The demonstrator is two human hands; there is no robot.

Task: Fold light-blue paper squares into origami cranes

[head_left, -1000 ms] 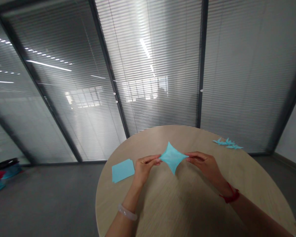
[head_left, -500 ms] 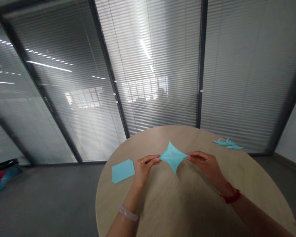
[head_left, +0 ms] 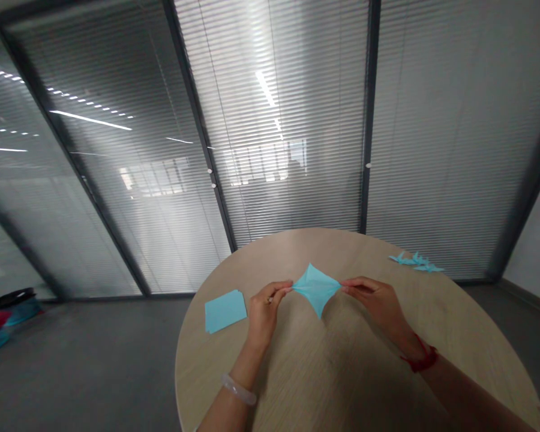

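A light blue paper square [head_left: 315, 288] hangs in the air over the round wooden table [head_left: 342, 372], stretched into a diamond with curved edges. My left hand [head_left: 263, 309] pinches its left corner between thumb and fingertips. My right hand [head_left: 374, 300] pinches its right corner the same way. The paper's top and bottom corners point up and down, free. A pale bangle is on my left wrist and a red cord on my right wrist.
A small stack of light blue paper sheets [head_left: 225, 310] lies on the table to the left of my left hand. Several folded blue paper figures [head_left: 416, 261] lie at the table's far right edge. Glass walls with blinds stand behind; grey floor surrounds the table.
The paper has sunk slightly and looks a little flatter and wider. My left hand has curled tighter at its corner. My right hand has barely moved.
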